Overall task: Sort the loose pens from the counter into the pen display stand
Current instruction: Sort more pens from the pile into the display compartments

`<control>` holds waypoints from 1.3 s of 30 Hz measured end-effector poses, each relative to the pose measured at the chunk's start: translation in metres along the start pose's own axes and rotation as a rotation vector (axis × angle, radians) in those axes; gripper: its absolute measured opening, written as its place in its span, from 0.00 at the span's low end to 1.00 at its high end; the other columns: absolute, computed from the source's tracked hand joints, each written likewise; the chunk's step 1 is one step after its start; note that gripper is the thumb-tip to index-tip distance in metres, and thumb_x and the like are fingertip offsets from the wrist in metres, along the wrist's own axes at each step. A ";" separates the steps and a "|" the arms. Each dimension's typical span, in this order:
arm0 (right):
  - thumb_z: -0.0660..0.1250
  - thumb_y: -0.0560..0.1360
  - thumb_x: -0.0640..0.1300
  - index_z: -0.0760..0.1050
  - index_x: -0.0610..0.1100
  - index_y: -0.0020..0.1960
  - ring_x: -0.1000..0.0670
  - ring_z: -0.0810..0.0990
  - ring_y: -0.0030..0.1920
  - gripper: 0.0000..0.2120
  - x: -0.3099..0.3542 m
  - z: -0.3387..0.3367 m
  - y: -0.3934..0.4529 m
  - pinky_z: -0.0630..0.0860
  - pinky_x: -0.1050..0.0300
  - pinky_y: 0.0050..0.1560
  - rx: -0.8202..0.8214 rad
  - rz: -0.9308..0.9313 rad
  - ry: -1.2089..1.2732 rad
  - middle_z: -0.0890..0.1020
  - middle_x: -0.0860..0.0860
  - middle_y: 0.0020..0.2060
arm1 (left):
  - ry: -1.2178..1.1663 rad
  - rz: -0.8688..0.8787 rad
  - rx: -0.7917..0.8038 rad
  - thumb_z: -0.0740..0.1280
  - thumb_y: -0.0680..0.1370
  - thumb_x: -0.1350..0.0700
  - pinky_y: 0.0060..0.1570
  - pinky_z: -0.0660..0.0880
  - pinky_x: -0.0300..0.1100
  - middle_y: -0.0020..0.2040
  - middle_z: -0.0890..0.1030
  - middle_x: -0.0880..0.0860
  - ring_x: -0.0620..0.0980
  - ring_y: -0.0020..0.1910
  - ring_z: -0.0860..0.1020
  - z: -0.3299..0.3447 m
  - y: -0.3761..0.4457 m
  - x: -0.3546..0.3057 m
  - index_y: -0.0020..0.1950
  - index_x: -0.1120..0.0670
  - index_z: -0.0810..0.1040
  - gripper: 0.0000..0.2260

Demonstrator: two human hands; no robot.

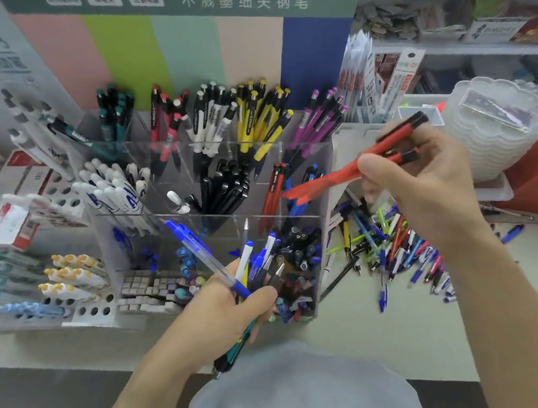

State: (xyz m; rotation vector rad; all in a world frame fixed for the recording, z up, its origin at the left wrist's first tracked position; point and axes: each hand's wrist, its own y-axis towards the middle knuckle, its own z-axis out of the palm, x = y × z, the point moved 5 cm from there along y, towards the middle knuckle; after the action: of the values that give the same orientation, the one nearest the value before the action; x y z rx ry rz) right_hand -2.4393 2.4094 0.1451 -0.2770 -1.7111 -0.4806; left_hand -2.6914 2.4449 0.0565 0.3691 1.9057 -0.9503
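Red pens point(352, 166), apparently 2 or 3 with black caps, are pinched between the thumb and curled fingers of the right hand point(409, 177), held level in the air with their tips just above the right-hand compartments of the clear acrylic pen display stand point(312, 228). Motion blur smears their tips, so the exact count is unclear. Directly below those tips, 1 compartment already holds matching red pens point(272, 189) standing beside some blue ones.

The left hand point(230, 309) has its fingers wrapped round a mixed bundle of pens point(252, 268), among them a clear-barrelled blue ballpoint point(198, 248) that sticks up and leftward over the front compartments.

Loose pens point(395, 248) still lie in a tangled heap on the pale counter point(366, 339), just to the right of the stand and under the right forearm.

My reading: the step in hand is delivering the red ones to their slot. The next move calls for tipping them nose-down, lowering them into the red compartment without fouling its acrylic divider, and letting go. A large share of the sorting remains, given the heap and the full left hand.
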 end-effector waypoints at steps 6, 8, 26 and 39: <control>0.75 0.74 0.39 0.76 0.44 0.49 0.49 0.85 0.37 0.08 -0.016 0.057 0.014 0.83 0.53 0.40 0.013 -0.028 -0.223 0.84 0.49 0.39 | 0.053 -0.094 0.073 0.71 0.75 0.47 0.42 0.75 0.45 0.34 0.81 0.50 0.49 0.32 0.77 0.003 0.002 0.017 0.49 0.54 0.75 0.12; 0.75 0.74 0.41 0.76 0.44 0.51 0.53 0.84 0.38 0.10 -0.020 0.068 0.015 0.82 0.57 0.41 0.018 -0.069 -0.394 0.83 0.51 0.40 | 0.032 -0.115 0.111 0.71 0.74 0.47 0.48 0.77 0.49 0.39 0.84 0.52 0.52 0.37 0.80 0.005 0.001 0.021 0.54 0.53 0.76 0.14; 0.71 0.78 0.52 0.80 0.51 0.56 0.57 0.79 0.46 0.09 -0.010 0.074 -0.033 0.73 0.67 0.45 0.325 -0.085 -0.562 0.79 0.59 0.48 | -0.261 0.023 0.446 0.67 0.76 0.63 0.41 0.71 0.46 0.37 0.76 0.56 0.54 0.35 0.73 0.025 -0.001 0.006 0.42 0.55 0.75 0.05; 0.75 0.74 0.35 0.82 0.48 0.45 0.51 0.84 0.42 0.08 -0.042 0.056 -0.037 0.80 0.56 0.48 0.398 0.201 -0.097 0.86 0.51 0.40 | -0.323 0.046 0.483 0.63 0.79 0.68 0.37 0.73 0.40 0.37 0.78 0.52 0.50 0.32 0.74 0.034 -0.003 -0.004 0.47 0.60 0.74 0.04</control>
State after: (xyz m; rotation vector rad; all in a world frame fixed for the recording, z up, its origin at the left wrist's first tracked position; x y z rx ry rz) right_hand -2.4962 2.4062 0.0908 -0.1828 -1.8083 0.0252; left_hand -2.6707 2.4178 0.0524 0.5035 1.3610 -1.3510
